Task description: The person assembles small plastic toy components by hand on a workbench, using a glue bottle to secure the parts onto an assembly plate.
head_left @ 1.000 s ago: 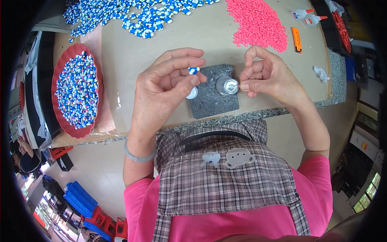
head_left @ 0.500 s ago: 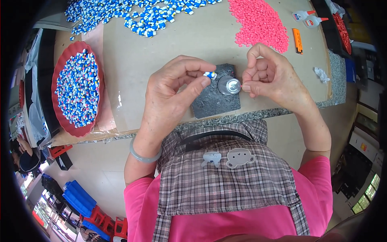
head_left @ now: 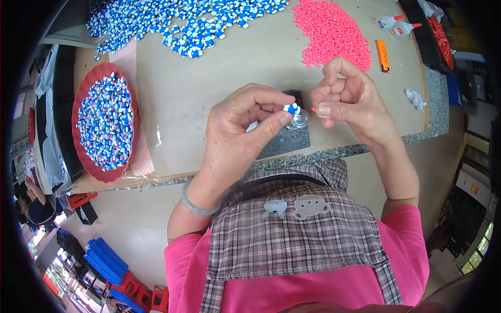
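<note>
Between thumb and index finger, my left hand pinches a small blue-and-white figurine piece. Facing it from the right, my right hand pinches a tiny pink piece, with a narrow gap between the two pieces. Below them a small clear glass cup stands on a dark stone slab, partly covered by my left hand. Whatever the cup holds is hard to make out.
A red scalloped tray full of blue-and-white pieces lies at the left. Loose blue-and-white pieces and a pink heap spread along the far side. At right are an orange box, glue bottles and crumpled tissue.
My left hand has shifted right and slightly nearer with the figurine piece, now over the cup. The right hand has stayed nearly in place, so the two pieces are closer together.
</note>
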